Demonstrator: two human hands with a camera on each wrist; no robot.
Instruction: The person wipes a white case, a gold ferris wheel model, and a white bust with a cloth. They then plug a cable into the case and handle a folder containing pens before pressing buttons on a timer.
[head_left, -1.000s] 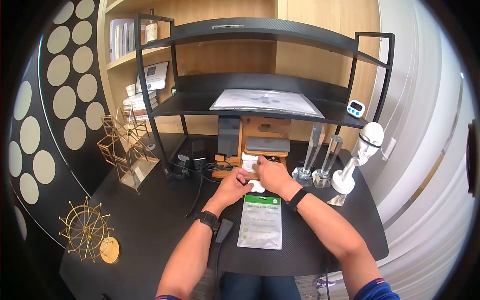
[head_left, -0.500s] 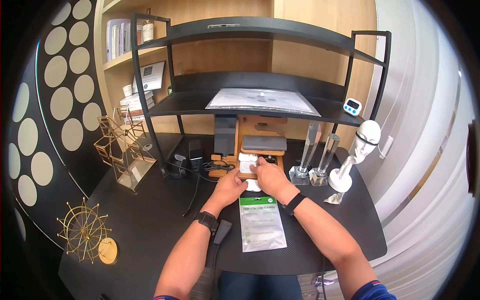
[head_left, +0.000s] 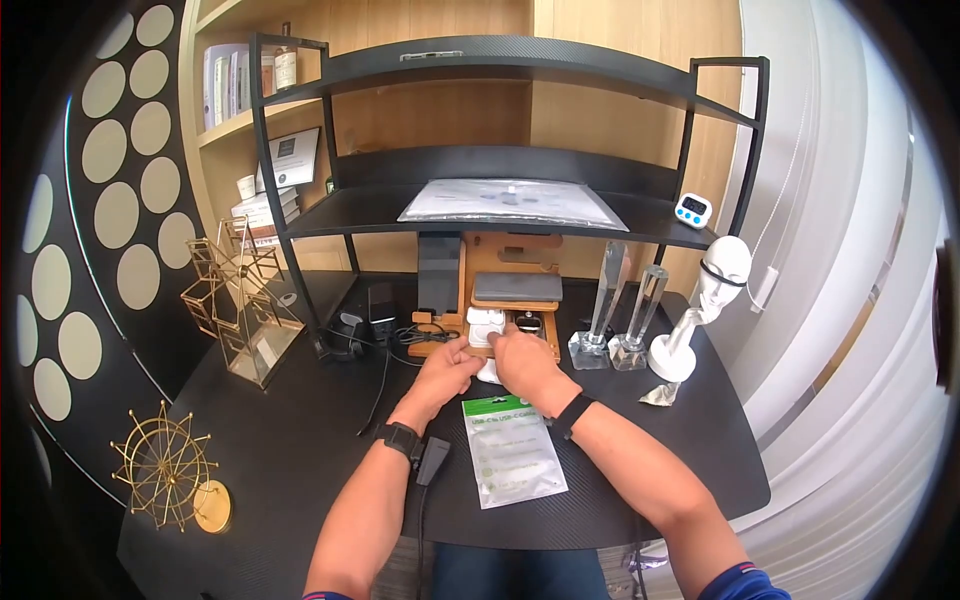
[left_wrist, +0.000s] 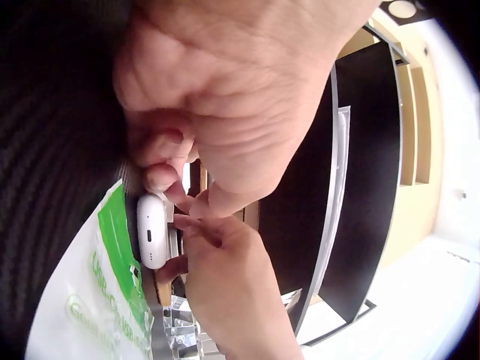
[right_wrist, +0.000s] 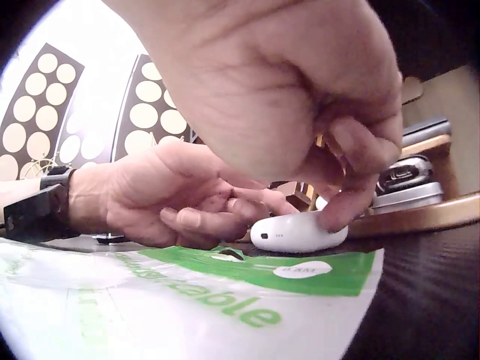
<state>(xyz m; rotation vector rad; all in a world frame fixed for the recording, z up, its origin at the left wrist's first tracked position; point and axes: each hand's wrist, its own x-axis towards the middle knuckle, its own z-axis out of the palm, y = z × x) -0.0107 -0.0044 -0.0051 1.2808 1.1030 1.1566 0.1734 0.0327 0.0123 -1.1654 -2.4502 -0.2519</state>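
In the head view, both hands are close together at the front of a wooden desk stand (head_left: 432,350). My left hand (head_left: 450,374) has curled fingers beside a square white piece (head_left: 484,335) lying on the stand. The right hand (head_left: 530,368) reaches in from the other side, fingertips at that piece's edge. In the left wrist view the two hands' fingertips meet; I cannot tell what they grip. Just below them lies a rounded white case (left_wrist: 152,232) with a small port. In the right wrist view, a right finger touches this case (right_wrist: 298,232).
A green-and-white cable pouch (head_left: 515,460) lies in front of the hands. Black cables (head_left: 425,334) run left of the stand. Crystal trophies (head_left: 600,310) and a white head figurine (head_left: 680,355) stand right. A gold Ferris wheel (head_left: 168,468) stands left; a black shelf (head_left: 345,210) spans above.
The pouch has turned askew. The right hand has come slightly down toward me, while the left stays beside the white case. The head view has shifted a little.
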